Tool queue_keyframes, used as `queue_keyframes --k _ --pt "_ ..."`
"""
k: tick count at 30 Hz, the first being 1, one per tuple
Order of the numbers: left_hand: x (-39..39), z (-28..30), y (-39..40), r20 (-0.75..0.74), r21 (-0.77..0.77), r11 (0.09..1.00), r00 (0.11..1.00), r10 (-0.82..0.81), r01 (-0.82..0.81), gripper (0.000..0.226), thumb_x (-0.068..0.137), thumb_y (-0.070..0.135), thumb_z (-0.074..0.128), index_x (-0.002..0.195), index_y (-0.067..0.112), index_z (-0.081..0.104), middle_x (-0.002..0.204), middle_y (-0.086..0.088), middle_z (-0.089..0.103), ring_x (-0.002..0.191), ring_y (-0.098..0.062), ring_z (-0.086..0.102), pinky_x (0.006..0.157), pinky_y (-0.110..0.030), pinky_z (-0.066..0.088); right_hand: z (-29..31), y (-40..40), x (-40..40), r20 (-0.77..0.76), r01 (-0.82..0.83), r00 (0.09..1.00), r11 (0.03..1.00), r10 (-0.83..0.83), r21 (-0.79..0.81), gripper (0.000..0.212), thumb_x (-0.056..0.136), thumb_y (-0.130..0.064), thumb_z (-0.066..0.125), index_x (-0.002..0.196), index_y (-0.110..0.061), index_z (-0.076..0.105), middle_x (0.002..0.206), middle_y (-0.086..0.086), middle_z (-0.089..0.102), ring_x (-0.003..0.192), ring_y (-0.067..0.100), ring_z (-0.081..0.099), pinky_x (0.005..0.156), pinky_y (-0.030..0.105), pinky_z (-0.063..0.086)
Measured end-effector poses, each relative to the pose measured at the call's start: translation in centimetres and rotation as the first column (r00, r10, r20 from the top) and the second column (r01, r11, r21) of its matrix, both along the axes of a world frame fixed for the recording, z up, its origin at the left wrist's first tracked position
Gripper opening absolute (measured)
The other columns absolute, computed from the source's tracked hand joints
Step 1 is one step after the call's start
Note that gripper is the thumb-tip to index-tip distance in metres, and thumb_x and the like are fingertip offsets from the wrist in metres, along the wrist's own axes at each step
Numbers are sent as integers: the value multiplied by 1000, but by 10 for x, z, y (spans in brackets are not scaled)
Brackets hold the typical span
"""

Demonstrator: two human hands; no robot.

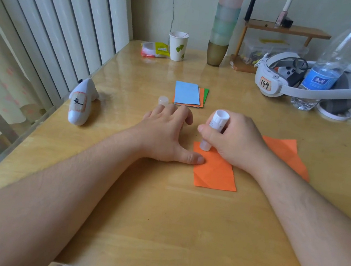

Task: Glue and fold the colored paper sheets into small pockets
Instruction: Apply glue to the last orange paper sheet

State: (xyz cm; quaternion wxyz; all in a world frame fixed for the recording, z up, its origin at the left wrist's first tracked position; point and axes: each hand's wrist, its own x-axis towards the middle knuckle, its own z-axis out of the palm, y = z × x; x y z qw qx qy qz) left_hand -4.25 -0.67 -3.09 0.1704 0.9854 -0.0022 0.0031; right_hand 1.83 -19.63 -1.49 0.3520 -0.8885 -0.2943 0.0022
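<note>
An orange paper sheet [215, 171], creased, lies flat on the wooden table [158, 220] in front of me. My right hand [236, 138] grips a white glue stick [214, 129] upright, its tip pressed on the sheet's upper left corner. My left hand [165, 133] lies spread flat on the table, its thumb pressing the sheet's left edge. The glue stick's cap [163, 100] stands just beyond my left fingers. A stack of blue, orange and green sheets [188, 94] lies farther back. A second orange sheet [287, 154] sits partly hidden behind my right wrist.
A white controller [81, 102] lies at the left edge. At the back stand a paper cup [177, 46], a snack packet [155, 50], stacked plastic cups [223, 27] and a small wooden shelf [286, 29]. A headset [288, 80] and water bottle [328, 70] fill the back right.
</note>
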Motion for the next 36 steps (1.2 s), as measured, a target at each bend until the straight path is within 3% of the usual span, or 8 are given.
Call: queue_keyframes --k 8,13,22,24,27,29,32,36 --pt "-1 0 -1 4 -1 1000 1000 0 0 87 52 93 62 115 39 36 124 10 40 119 -19 36 110 -45 36 8 -2 -4 -6 17 1000 998 -18 -66 18 85 -32 67 82 -15 64 65 -10 74 68 11 65 71 34 55" --pt "-2 0 1 -1 -3 1000 1000 6 -6 91 48 98 55 115 40 37 124 10 41 119 -19 37 110 -46 37 7 -22 2 -23 51 998 997 -53 -50 16 87 -30 67 80 -16 64 65 -11 74 68 8 63 65 28 45" --pt "-2 1 1 -5 -3 1000 1000 9 -9 94 46 99 53 117 39 38 125 9 42 120 -20 37 111 -47 37 8 -33 7 19 104 995 991 -103 -80 19 88 -30 65 80 -13 64 63 -11 73 72 4 63 74 32 53" --pt "-2 1 1 -6 -4 1000 1000 7 -7 94 46 99 53 117 39 38 125 9 42 120 -20 37 111 -47 37 8 -34 8 55 152 987 987 -150 -45 23 88 -29 65 82 -6 63 61 -6 71 69 6 62 70 32 50" --pt "-3 2 0 -8 -6 1000 1000 5 -5 93 47 98 55 117 39 38 126 9 41 122 -19 36 111 -46 36 9 -30 8 92 216 969 968 -228 125 28 89 -28 68 82 -1 63 70 9 68 73 23 60 67 37 48" --pt "-3 2 -1 -12 -2 1000 1000 4 -4 91 49 97 57 117 40 37 126 9 41 122 -19 36 112 -46 35 8 -21 4 72 178 978 966 -194 187 29 89 -32 68 79 -6 65 70 6 70 73 22 61 65 36 47" --pt "-3 2 -2 -20 13 1000 1000 -4 4 93 49 95 60 120 40 37 126 9 40 126 -20 35 113 -46 34 3 -5 -4 54 78 995 990 -84 118 40 82 -50 61 77 -10 64 71 2 74 75 21 67 70 37 53" --pt "-4 3 -3 -17 26 1000 1000 -10 11 95 48 94 61 122 39 36 126 9 38 126 -21 34 112 -44 33 1 6 -7 29 -8 1000 998 6 69 38 80 -52 60 78 -15 63 69 -7 75 75 19 68 74 41 56"
